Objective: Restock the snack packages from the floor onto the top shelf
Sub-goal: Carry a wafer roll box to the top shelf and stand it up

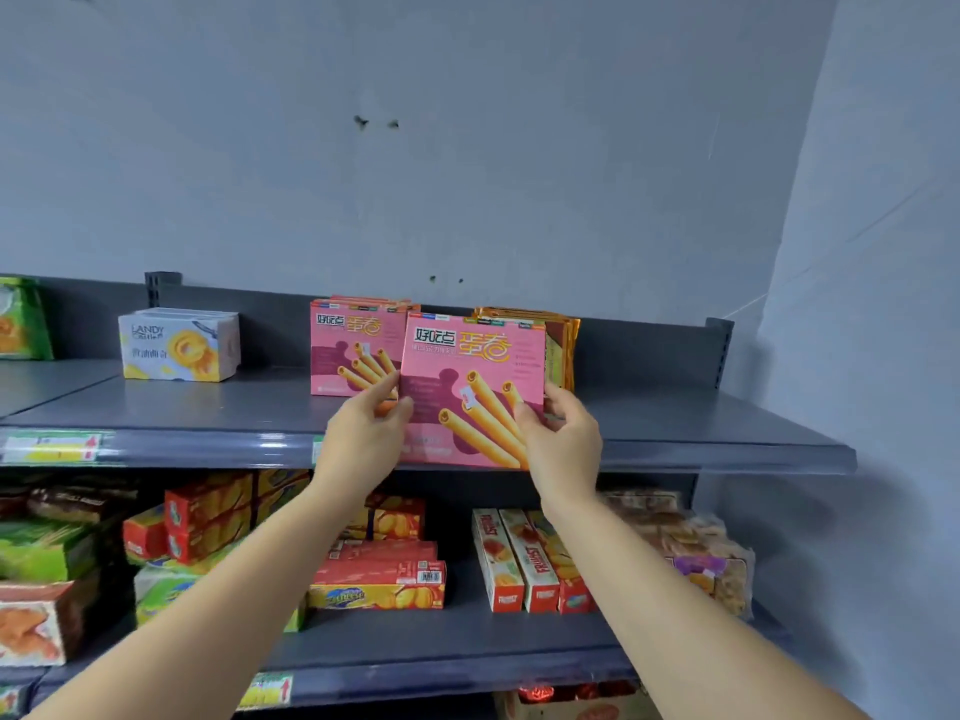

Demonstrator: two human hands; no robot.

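Note:
A pink egg-roll snack box (467, 366) stands upright at the front edge of the grey top shelf (208, 407). My left hand (363, 433) grips its left edge and my right hand (561, 439) pinches its right edge. Behind it on the left stands a row of matching pink boxes (350, 345). Behind it on the right stands a row of orange boxes (558, 345), partly hidden by the held box.
A white and yellow cookie box (179, 345) sits further left on the top shelf, and a green package (21, 319) is at the far left edge. The shelf below (467, 646) holds several red, green and yellow snack boxes. A wall closes off the right side.

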